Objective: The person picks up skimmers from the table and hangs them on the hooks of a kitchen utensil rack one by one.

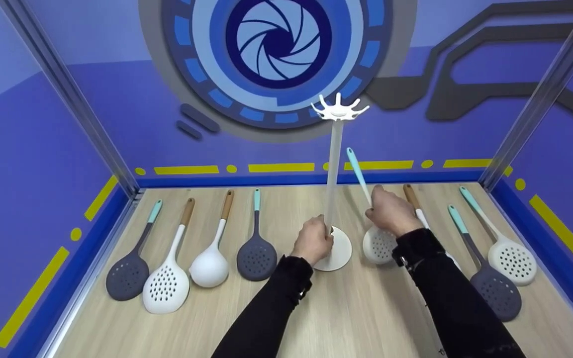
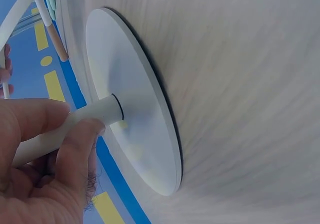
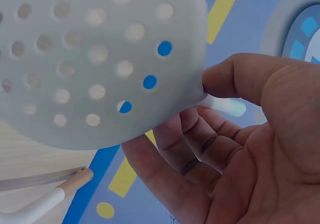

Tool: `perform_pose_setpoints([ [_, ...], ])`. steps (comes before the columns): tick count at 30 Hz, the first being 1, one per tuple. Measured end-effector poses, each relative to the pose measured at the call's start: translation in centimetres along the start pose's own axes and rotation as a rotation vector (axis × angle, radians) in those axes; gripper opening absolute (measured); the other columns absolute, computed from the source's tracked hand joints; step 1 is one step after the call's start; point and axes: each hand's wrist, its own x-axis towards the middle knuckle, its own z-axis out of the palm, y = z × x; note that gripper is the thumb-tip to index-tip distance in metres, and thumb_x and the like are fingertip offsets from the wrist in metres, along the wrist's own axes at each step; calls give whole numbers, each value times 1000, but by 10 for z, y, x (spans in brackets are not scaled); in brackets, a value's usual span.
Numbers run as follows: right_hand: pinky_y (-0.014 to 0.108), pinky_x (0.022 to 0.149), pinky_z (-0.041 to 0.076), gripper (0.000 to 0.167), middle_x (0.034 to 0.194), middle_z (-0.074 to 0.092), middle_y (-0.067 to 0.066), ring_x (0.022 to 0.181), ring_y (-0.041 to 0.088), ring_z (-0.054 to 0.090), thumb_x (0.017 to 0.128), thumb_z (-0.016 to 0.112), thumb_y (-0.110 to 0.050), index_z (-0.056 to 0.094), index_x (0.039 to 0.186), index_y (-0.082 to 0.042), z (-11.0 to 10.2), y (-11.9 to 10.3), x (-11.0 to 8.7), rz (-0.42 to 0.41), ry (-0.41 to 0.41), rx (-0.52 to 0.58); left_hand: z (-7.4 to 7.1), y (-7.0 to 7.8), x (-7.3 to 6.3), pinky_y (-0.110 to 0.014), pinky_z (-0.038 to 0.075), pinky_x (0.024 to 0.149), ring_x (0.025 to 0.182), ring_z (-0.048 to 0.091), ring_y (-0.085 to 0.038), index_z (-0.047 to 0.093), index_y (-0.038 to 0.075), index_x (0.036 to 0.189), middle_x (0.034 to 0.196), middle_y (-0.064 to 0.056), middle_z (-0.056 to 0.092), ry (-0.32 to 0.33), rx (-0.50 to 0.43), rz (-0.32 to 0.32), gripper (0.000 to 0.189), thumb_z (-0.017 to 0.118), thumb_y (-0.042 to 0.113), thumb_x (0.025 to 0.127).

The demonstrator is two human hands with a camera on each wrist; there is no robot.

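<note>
Near the middle of the table stands a white utensil stand [image 1: 334, 169], upright, with a ring of upturned hooks at its top and a round base [image 2: 127, 84]. My left hand [image 1: 314, 241] grips its pole low down, thumb and fingers just above the base. To the right, my right hand [image 1: 393, 211] pinches a white skimmer [image 1: 378, 246] at its neck, head down and mint handle pointing up. In the right wrist view the perforated head [image 3: 97, 59] fills the upper left, with thumb and fingers at its edge by the handle.
Left of the stand lie a dark skimmer [image 1: 127, 276], a white skimmer [image 1: 166, 288] and a white ladle [image 1: 210, 268], with a dark skimmer [image 1: 256, 258] nearest it. On the right are a wooden-handled utensil [image 1: 411, 196], a dark turner [image 1: 498, 293] and a cream skimmer [image 1: 513, 261]. Blue panels surround the table.
</note>
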Motion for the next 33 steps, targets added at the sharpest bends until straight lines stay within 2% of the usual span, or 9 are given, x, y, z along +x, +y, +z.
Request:
perform_pose_setpoints([
  [5,33,46,41,24,80,59,10,64,24,57,85,59,-18,44,102,-8,-2,-3,1,-17,29,9,0,-1,-1,-27,49,64,72,52,-11,54,13,89,82,-1,54,-4,-15,-2,16,66,11,78],
  [13,33,46,42,25,83,60,10,64,23,57,86,53,-11,43,109,-7,-7,-6,4,-26,65,39,-1,0,-2,-27,50,67,74,52,-10,55,14,91,84,1,54,-20,-21,-27,15,64,11,79],
  [15,38,54,44,26,83,61,10,63,23,57,86,53,-10,43,110,-8,-8,-6,3,-32,85,36,-1,1,-2,-27,50,68,75,53,-10,56,15,93,85,1,56,-25,-29,-35,16,65,11,80],
  [16,44,63,46,26,83,62,10,63,23,58,86,52,-10,44,111,-8,-9,-6,3,-36,97,31,-1,2,-2,-27,50,69,76,53,-10,57,15,93,86,1,56,-28,-33,-39,16,65,11,80],
  [18,54,81,42,26,82,62,9,65,24,59,86,52,-10,45,111,-8,-10,-6,3,-47,117,24,-1,2,-2,-27,50,69,76,54,-10,57,15,94,87,1,57,-34,-40,-48,16,65,11,80],
  [21,59,92,35,26,82,62,9,69,24,60,86,52,-8,46,111,-7,-12,-6,3,-60,131,29,-1,2,-2,-27,50,69,76,53,-10,57,15,94,87,2,56,-39,-42,-59,16,65,11,81],
  [24,47,73,47,26,85,60,10,72,24,59,86,52,-8,46,111,-6,-13,-7,4,-61,135,45,0,1,-1,-26,49,68,75,52,-10,56,14,94,86,2,55,-43,-32,-64,17,65,11,80],
  [27,35,57,46,26,88,59,8,72,23,58,86,55,-9,48,111,-8,-14,-7,5,-53,162,46,0,1,-1,-26,48,67,74,52,-10,55,14,93,85,2,54,-41,-27,-60,16,65,12,80],
  [33,34,57,46,22,91,59,6,75,23,58,87,56,-9,51,108,-11,-15,-8,7,-81,249,50,-1,1,0,-26,48,64,73,52,-11,55,15,89,84,1,55,-37,-40,-49,15,65,11,80],
])
